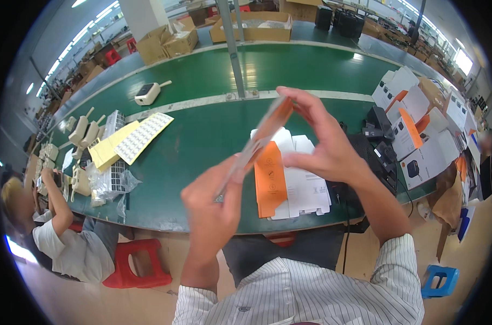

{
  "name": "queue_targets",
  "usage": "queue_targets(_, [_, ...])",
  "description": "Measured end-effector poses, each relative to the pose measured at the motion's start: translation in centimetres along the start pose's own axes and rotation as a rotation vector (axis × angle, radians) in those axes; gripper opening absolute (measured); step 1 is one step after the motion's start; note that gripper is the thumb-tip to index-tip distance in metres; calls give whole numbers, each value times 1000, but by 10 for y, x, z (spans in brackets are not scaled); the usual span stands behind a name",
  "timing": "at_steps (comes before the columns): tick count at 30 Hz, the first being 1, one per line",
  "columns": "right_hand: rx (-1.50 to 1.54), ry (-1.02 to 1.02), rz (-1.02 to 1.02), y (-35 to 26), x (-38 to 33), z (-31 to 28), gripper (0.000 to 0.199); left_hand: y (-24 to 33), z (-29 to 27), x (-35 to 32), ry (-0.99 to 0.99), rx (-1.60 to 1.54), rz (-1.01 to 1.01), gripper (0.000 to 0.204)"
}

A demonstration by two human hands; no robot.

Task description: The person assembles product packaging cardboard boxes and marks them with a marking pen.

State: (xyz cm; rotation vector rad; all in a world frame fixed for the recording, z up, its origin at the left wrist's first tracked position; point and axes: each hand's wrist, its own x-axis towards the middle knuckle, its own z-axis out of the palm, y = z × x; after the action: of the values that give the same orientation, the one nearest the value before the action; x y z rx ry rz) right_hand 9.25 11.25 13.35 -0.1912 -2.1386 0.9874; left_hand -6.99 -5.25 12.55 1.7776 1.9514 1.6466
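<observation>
My left hand (216, 197) grips the lower end of a flat folded carton (261, 135), white and orange, tilted up and seen nearly edge-on, slightly blurred. Beside its upper end is my right hand (332, 149), with thumb and fingers spread apart; its fingertips are close to the carton's top edge, and I cannot tell whether they touch. Beneath both hands, more flat white cartons (309, 197) lie on the green table (197, 157). An orange panel (270, 184) with small printed icons shows at their left side.
Black devices with cables (384, 151) and opened white-and-orange boxes (425, 157) crowd the right. Leftward lie label sheets (145, 138), a wire rack (114, 176) and white handheld devices (80, 130). A metal post (232, 54) rises ahead. A co-worker (67, 238) sits left, near a red stool (140, 265).
</observation>
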Motion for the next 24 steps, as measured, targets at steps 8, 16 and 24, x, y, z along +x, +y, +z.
queue_targets(8, [531,262,181,-13,60,43,55,-10,-32,15,131,-769,-61,56])
queue_targets(16, [267,198,181,-13,27,65,67,-31,-10,24,317,-460,-100,49])
queue_targets(24, [210,252,176,-4,14,70,87,-25,-5,27,243,-329,-60,58])
